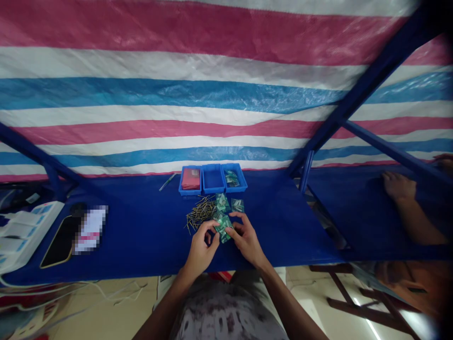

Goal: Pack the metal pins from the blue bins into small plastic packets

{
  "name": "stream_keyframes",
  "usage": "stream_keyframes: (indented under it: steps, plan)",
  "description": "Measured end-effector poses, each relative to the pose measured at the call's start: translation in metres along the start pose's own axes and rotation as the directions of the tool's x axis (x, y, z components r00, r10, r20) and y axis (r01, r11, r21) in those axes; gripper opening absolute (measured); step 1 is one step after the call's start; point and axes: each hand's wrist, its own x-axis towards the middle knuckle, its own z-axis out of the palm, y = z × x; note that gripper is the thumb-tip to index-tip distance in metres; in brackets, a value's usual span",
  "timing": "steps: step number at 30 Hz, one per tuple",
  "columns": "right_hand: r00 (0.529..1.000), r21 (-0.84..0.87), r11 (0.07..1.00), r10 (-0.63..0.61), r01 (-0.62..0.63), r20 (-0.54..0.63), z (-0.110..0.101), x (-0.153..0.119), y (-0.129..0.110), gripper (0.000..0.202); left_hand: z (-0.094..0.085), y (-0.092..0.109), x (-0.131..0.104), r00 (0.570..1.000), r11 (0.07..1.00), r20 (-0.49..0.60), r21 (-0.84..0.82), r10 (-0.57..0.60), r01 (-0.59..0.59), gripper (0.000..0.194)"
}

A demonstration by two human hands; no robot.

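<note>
Both of my hands meet at a small green-printed clear plastic bag (223, 230) just above the blue table. My left hand (201, 245) is curled, its fingertips at the bag's left edge. From the other side my right hand (246, 240) pinches it, with the thumb on its face. Small light pieces seem to show inside, too small to name. Two similar bags lie just beyond: a green one (222, 203) and a clearer one (237, 205). Left of them spreads a pile of thin brass-coloured rods, like long screws or nails (201, 212).
Three joined blue bins (213, 179) stand behind: red packets left, nothing seen in the middle, green bags right. A thin pen-like tool (167, 182), a phone (61, 242) and a white power strip (30, 231) lie leftward. Blue frame bars (318, 127) slant at right, near another person's hand (399, 186).
</note>
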Motion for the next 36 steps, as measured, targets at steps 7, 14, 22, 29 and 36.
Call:
stream_keyframes:
  steps: [7, 14, 22, 29, 36]
  plan:
    - [0.996, 0.004, 0.997, 0.071, -0.071, 0.055, -0.002, 0.002, -0.004, 0.040, -0.002, 0.005, 0.004, 0.991, 0.998, 0.120, -0.018, 0.062, -0.060, 0.056]
    - [1.000, 0.006, 1.000, 0.024, -0.024, 0.016, -0.004, 0.003, -0.001, 0.034, 0.000, -0.004, 0.004, 0.999, 0.996, 0.035, -0.079, -0.031, 0.033, 0.013]
    - [0.981, -0.200, 0.961, -0.194, 0.190, 0.002, 0.005, -0.007, -0.002, 0.034, 0.002, -0.009, 0.002, 0.992, 0.987, -0.005, -0.097, -0.127, 0.126, 0.042]
    - [0.988, -0.236, 0.959, -0.152, 0.154, 0.028, 0.003, -0.004, -0.006, 0.019, -0.001, 0.000, 0.003, 0.998, 1.000, -0.066, 0.021, -0.010, 0.011, 0.043]
    - [1.000, -0.059, 0.998, -0.013, 0.015, 0.028, 0.001, -0.003, -0.001, 0.028, 0.000, 0.002, 0.003, 0.998, 0.998, 0.016, -0.015, 0.060, -0.059, 0.026]
